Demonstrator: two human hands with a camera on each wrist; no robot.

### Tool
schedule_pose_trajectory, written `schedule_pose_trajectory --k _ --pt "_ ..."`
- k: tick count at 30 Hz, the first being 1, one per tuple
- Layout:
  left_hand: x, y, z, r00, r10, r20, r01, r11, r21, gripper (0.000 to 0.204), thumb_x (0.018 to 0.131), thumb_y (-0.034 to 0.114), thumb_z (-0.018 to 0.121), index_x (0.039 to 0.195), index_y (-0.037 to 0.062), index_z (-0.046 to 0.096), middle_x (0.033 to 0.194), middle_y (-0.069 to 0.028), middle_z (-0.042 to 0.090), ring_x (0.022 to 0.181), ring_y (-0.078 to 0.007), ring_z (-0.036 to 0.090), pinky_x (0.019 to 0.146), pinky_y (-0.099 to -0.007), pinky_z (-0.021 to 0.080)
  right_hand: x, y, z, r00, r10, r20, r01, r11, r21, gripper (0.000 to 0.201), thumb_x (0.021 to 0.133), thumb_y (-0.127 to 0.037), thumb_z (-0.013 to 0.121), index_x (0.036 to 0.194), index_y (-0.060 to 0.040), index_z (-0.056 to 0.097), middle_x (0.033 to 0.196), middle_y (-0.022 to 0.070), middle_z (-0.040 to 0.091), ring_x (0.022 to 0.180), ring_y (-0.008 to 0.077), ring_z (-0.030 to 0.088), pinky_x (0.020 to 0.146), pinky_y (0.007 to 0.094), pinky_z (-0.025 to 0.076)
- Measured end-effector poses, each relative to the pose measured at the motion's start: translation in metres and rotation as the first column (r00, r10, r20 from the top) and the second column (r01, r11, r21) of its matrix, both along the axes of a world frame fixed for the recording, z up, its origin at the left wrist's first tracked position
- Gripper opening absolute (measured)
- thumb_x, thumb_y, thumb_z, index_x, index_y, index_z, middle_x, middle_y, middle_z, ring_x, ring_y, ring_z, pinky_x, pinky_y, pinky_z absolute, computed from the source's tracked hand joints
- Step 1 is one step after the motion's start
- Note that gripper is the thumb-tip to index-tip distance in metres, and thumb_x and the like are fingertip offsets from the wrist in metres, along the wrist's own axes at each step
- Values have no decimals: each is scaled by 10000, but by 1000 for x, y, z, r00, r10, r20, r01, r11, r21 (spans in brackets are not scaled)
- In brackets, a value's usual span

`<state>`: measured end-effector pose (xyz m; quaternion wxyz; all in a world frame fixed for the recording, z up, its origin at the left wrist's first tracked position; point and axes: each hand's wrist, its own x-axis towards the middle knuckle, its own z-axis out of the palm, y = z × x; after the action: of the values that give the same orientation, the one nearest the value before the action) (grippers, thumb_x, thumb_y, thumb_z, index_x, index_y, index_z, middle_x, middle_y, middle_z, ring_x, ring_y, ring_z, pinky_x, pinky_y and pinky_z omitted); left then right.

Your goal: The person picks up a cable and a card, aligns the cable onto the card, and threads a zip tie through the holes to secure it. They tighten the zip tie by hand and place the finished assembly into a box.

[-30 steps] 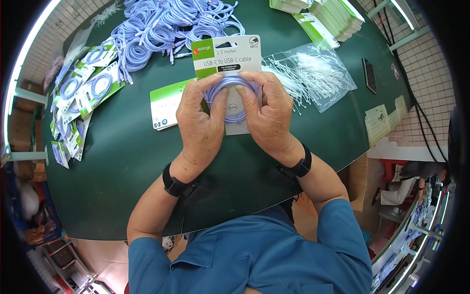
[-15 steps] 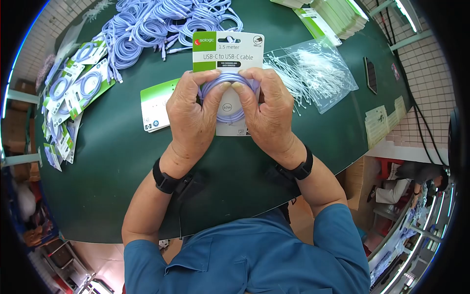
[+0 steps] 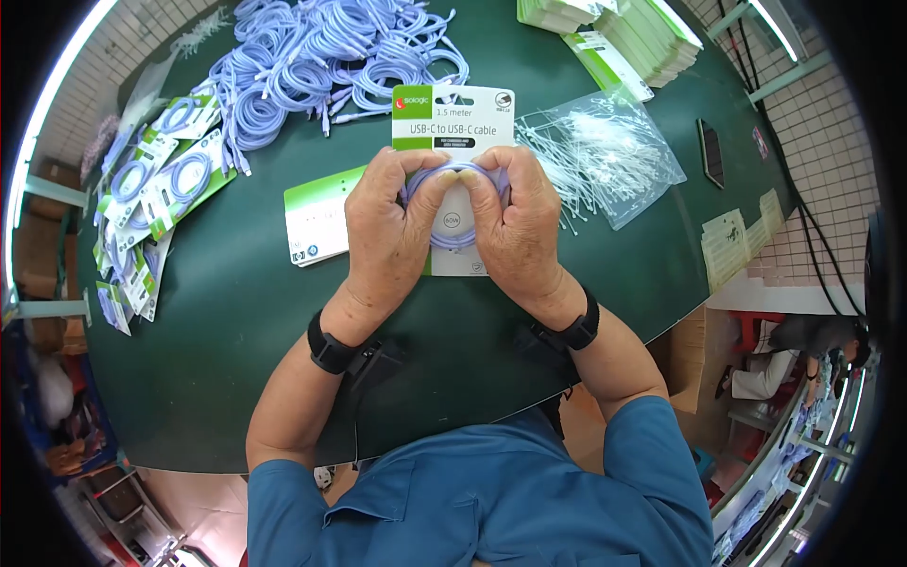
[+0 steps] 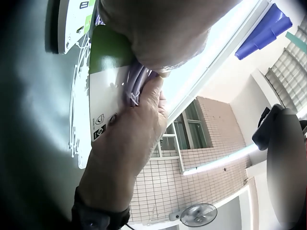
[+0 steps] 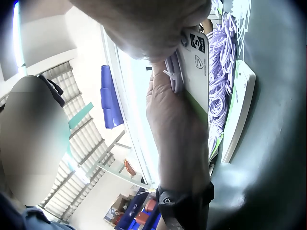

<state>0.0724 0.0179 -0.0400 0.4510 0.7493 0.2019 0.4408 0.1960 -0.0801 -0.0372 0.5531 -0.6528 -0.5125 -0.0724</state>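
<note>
A lilac USB-C cable [image 3: 453,241], wound in a round coil, lies against a green and white header card [image 3: 455,117] with a hang slot at its top. My left hand [image 3: 389,231] grips the coil and card from the left side, and my right hand [image 3: 522,227] grips them from the right. Both thumbs press near the top of the coil, their tips almost meeting. In the left wrist view, a thin white tie [image 4: 134,97] shows at the cable [image 4: 137,81]. The fingers behind the card are hidden in the head view.
Left of my hands lies a small stack of cards [image 3: 312,231]. Loose coiled cables [image 3: 312,57] heap at the back, and carded cables [image 3: 156,180] pile at the left. At the right are a plastic bag of white ties [image 3: 614,151], stacked cards [image 3: 652,42] and a phone [image 3: 710,153].
The card and both hands sit slightly lower in the head view. The thumb tips have come closer together at the top of the coil. Both hands keep their hold.
</note>
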Motion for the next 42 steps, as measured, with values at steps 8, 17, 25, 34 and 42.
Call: schedule_pose_trajectory --k 8,17,25,34,42 --pt "8 -12 -7 991 101 85 -105 993 49 203 932 42 755 1115 7 673 956 -136 700 833 -257 682 742 -350 533 2 -1 2 1000 -24 -15 25 998 55 153 975 -102 723 1022 -23 600 858 101 618 716 238 606 637 357 491" --pt "0 -15 -3 998 27 53 -18 986 -166 125 989 53 700 1102 5 672 927 -61 686 797 -120 599 712 -270 487 -2 -3 4 1000 -3 -28 4 1000 28 153 963 -98 727 991 -24 597 839 110 596 694 263 596 623 375 484" --pt "-3 -1 -1 999 5 -52 -13 986 -163 135 1056 111 628 1104 -6 675 966 -14 637 867 -60 551 769 -219 465 -4 4 -4 990 16 -137 9 984 181 151 892 -58 724 925 -32 579 856 165 563 757 380 585 660 438 475" --pt "0 -9 -8 997 -28 72 54 914 -402 167 1077 164 627 1129 5 625 1020 -49 677 881 -91 610 780 -237 514 -4 8 -10 988 94 -123 -56 959 279 208 871 -118 715 866 -17 533 858 176 547 738 404 594 630 474 478" --pt "-7 6 -8 989 -125 84 147 915 -376 155 1070 171 642 1073 17 624 1006 -46 673 888 -96 621 804 -249 537 -2 7 -11 976 168 -139 -121 948 295 249 851 -130 753 864 -31 526 836 146 537 719 366 584 617 439 477"
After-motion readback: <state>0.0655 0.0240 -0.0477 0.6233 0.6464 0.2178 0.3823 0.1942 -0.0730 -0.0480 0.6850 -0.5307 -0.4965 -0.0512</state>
